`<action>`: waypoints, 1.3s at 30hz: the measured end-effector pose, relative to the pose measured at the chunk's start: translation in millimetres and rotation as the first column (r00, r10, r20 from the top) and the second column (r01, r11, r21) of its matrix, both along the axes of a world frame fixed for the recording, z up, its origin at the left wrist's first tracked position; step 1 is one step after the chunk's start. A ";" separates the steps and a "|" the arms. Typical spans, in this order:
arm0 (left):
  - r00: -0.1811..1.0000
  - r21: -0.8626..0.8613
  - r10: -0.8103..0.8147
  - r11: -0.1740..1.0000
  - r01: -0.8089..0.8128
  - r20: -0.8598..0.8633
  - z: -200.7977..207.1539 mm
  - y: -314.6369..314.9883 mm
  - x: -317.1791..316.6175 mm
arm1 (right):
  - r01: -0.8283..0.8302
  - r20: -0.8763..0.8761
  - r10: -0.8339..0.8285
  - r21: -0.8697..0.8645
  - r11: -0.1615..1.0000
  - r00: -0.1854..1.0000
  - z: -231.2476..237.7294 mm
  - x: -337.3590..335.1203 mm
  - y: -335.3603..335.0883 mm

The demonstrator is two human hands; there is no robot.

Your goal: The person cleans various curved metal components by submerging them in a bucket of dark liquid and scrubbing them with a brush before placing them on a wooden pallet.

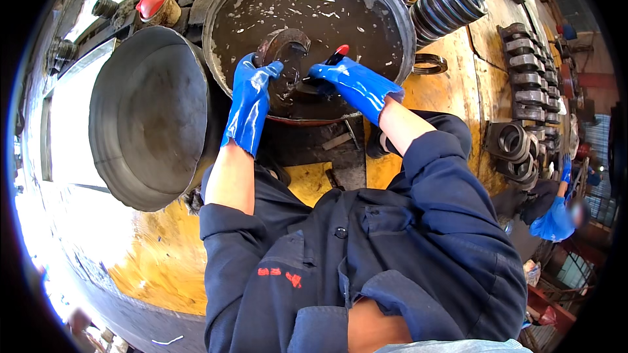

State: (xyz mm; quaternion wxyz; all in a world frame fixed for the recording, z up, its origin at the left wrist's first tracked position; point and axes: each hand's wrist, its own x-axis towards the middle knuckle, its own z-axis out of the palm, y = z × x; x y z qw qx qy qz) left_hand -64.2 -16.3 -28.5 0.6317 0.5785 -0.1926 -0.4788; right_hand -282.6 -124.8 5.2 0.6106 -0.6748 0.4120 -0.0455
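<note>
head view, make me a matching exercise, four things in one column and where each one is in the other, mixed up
Things:
1. left hand
2. right hand
3. red scoop
4. empty basin

Places:
A. in a cup at the top left, behind the basins
B. gripping a curved metal part over the dark liquid
C. left of the basin of dark liquid
D. holding a red-tipped tool against that part

Pairs: 1-B, 2-D, 3-A, 4-C

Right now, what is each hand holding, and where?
Left hand grips the curved metal part by its lower edge; right hand holds a red-tipped tool near its end.
</note>
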 end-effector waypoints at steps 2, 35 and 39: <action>0.998 -0.007 -0.033 0.999 0.034 0.060 4.5 -9.3 -13.2 | 0.055 0.028 -0.054 -0.067 0.996 0.998 -0.6 -10.6 -18.3; 0.820 0.252 -0.311 0.945 0.210 0.481 48.7 -14.5 -51.8 | 0.059 -0.189 -0.120 -0.300 0.952 0.975 -46.0 -51.1 -85.0; 0.845 0.217 -0.260 0.960 0.176 0.467 42.9 -12.8 -51.6 | 0.136 -0.001 -0.147 -0.385 0.913 0.989 -23.0 -38.0 -91.4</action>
